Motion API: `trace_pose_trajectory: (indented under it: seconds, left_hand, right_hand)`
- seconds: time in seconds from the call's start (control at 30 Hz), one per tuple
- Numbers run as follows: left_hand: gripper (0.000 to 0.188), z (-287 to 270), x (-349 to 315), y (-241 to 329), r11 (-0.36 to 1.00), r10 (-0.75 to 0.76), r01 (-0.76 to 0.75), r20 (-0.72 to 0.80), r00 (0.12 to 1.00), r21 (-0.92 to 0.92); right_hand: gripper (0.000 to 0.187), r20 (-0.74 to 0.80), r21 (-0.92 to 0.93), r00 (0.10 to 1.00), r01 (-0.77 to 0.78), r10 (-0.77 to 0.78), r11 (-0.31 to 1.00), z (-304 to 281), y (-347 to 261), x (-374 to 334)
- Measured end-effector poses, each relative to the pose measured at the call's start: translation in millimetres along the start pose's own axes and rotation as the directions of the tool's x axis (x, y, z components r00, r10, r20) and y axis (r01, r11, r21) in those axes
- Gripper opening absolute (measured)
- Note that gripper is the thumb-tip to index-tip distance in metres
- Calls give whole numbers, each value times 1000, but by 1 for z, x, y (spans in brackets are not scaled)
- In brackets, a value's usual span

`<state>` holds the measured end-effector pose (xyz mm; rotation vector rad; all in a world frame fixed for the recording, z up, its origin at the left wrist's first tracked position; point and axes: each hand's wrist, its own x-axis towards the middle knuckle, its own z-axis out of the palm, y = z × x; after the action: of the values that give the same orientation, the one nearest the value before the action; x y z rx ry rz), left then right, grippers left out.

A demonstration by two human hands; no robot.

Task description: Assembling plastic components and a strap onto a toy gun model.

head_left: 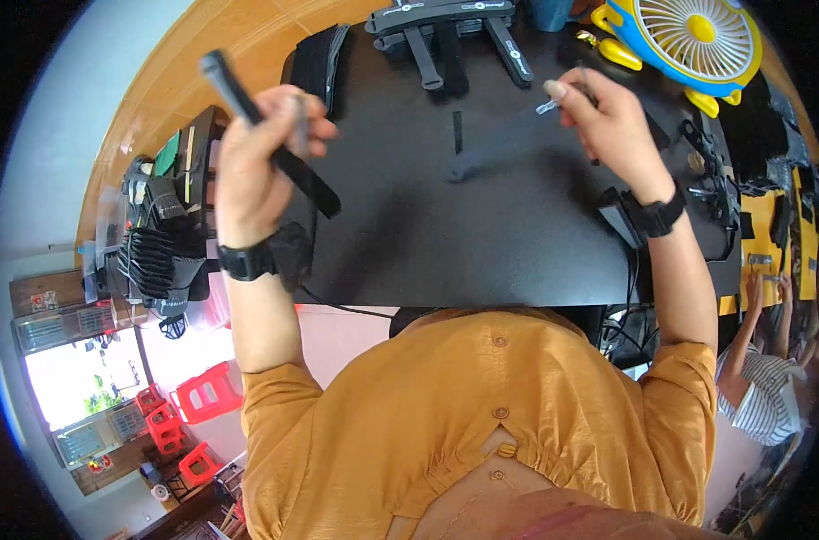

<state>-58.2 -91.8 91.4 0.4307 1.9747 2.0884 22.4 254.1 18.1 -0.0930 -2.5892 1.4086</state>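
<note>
- Running aslant through the left hand [261, 162], the black strap [312, 187] is clasped by the thumb and fingers of that grip; its long axis is pointed from the far left down toward the near right.
- By the right hand [612, 130], a small pale piece [546, 107] is pinched between thumb and finger; something dark is also seen within this grip, but its shape cannot be told.
- The black strap is placed well to the left of the right grip, and the two held things are kept apart, with bare counter [400, 256] seen between them.
- The near end of the strap is angled inward, toward the middle of the counter; its far end is turned outward, away from the right hand.
- Between the hands, a short dark strip [458, 132] is seen on the counter, its long axis set nearly straight away from the body; in this view it is approached more closely by the right hand.
- Beyond it, grey and black straps [420, 58] are piled at the far edge.
</note>
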Motion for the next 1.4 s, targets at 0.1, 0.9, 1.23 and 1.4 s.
trace_pose_trajectory:
  seconds: [0.1, 0.9, 1.23, 1.4]
  left_hand:
    - [21, 30, -9, -20, 954, -185, 139, 155, 971, 266]
    - [21, 51, 29, -57, 855, -374, 205, 293, 880, 476]
    - [31, 63, 70, -94, 677, -355, 94, 211, 911, 730]
    - [38, 63, 72, -110, 525, -206, -120, 262, 943, 843]
  right_hand:
    - [25, -115, 182, 992, -24, 46, 983, -22, -25, -13]
    - [24, 99, 319, 944, -329, 314, 889, -32, -5, -21]
    - [24, 178, 5, 888, -432, 424, 902, -32, 39, 7]
    - [24, 198, 24, 870, -464, 451, 885, -28, 44, 8]
